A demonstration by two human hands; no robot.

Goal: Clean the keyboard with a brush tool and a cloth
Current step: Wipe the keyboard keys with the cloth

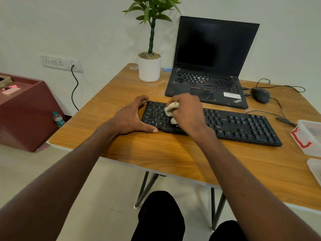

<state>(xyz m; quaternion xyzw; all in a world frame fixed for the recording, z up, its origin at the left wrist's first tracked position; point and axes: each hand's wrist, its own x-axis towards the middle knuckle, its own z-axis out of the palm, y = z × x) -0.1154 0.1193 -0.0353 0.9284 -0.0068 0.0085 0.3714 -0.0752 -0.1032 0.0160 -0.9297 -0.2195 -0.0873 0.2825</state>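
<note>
A black keyboard [225, 124] lies across a wooden desk [156, 153]. The right hand [188, 113] presses a bunched pale cloth [171, 108] onto the keys at the keyboard's left part, fingers [175, 99] curled tight around it. The left hand [132, 116] braces the keyboard's left end, its fingers spread open, thumb along the near edge, fingertips at the far corner. Beyond the right fingers sits an open laptop [212, 66]; a small blue object, possibly the brush, lies just behind a potted plant [149, 66].
</note>
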